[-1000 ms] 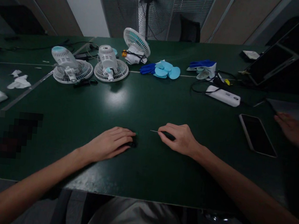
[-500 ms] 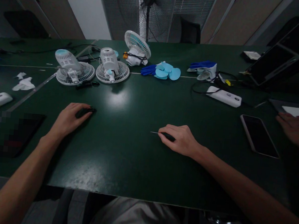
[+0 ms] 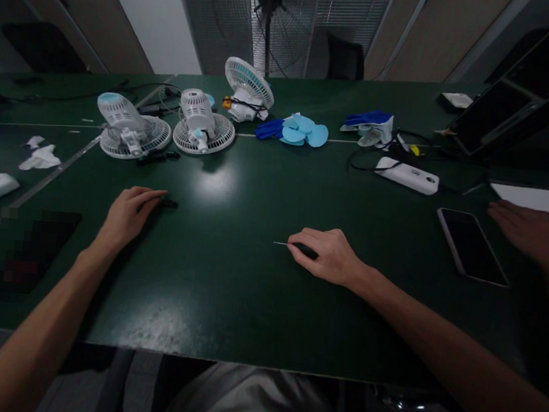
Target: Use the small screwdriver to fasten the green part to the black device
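My right hand (image 3: 330, 256) rests on the table, closed around a screwdriver (image 3: 305, 251) with a dark handle. Its thin metal shaft points left, just above the green tabletop. On the left side, my left hand (image 3: 129, 216) lies low on the table with thumb and fingers brought together. A small black item (image 3: 168, 202) shows at its fingertips; its kind is too dark to make out. Beyond that hand, two white fan heads (image 3: 204, 132) (image 3: 136, 136) lie grille down. Behind them a third fan (image 3: 249, 88) leans with its grille tilted up.
Light blue fan blades (image 3: 304, 132) lie by a blue glove (image 3: 269, 128). Toward the right are another glove (image 3: 368, 126), a white power bank-like box (image 3: 408, 176) and a phone (image 3: 473, 247). Another person's hand (image 3: 536, 235) is at the right edge. Crumpled tissue (image 3: 41, 157) lies left.
My left hand's fingers have drawn closer together, and the black item now shows mostly beyond the fingertips. The other person's hand has shifted slightly left. My right hand keeps its hold.
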`<action>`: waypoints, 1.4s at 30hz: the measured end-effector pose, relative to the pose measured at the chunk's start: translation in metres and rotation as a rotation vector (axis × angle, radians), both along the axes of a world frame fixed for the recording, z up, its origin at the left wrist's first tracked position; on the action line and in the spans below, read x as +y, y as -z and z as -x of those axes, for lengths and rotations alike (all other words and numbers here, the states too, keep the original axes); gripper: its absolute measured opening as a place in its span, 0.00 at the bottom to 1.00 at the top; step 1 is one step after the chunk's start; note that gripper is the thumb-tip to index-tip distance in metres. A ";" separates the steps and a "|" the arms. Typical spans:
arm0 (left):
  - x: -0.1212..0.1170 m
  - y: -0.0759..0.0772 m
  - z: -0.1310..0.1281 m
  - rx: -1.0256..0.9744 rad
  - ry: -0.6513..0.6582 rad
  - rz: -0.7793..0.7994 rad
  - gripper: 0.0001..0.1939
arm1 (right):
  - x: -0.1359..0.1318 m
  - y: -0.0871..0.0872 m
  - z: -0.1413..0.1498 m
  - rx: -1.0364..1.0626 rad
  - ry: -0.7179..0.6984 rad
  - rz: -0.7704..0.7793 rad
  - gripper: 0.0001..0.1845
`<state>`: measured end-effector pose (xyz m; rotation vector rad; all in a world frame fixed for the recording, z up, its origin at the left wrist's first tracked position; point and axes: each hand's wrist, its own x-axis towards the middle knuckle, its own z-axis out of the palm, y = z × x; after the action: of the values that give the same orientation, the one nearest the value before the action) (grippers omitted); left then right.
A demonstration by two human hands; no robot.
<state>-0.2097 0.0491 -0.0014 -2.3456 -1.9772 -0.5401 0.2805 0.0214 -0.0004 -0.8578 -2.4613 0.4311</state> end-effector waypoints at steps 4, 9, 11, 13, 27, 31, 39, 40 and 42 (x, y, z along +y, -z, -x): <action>0.005 0.003 0.005 0.056 0.027 0.003 0.26 | 0.000 0.000 0.000 -0.003 -0.009 0.012 0.13; 0.001 0.001 0.004 0.072 0.009 -0.035 0.23 | 0.000 0.000 0.000 -0.009 -0.005 0.008 0.13; -0.001 0.000 0.003 0.095 0.021 -0.044 0.21 | -0.001 -0.001 0.001 -0.004 -0.004 0.017 0.12; -0.003 -0.001 0.002 0.120 0.024 -0.038 0.20 | -0.001 -0.001 0.001 -0.009 -0.001 0.018 0.12; -0.003 -0.004 -0.007 -0.338 -0.020 -0.094 0.21 | 0.000 -0.001 0.000 -0.012 -0.008 0.013 0.13; -0.003 -0.003 -0.009 -0.336 0.039 -0.065 0.21 | 0.000 -0.001 0.000 -0.011 -0.017 0.014 0.13; -0.006 -0.008 -0.007 -0.322 0.053 -0.058 0.20 | 0.000 -0.001 0.000 -0.011 -0.012 0.014 0.13; -0.006 -0.009 -0.007 -0.319 0.053 -0.046 0.21 | 0.000 -0.001 0.000 -0.012 -0.010 0.011 0.13; -0.007 -0.010 -0.006 -0.313 0.053 -0.021 0.21 | 0.000 -0.001 0.000 -0.013 -0.008 0.006 0.13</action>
<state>-0.2033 0.0423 0.0083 -2.4321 -2.0149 -0.9799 0.2803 0.0217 0.0002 -0.8558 -2.4774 0.4378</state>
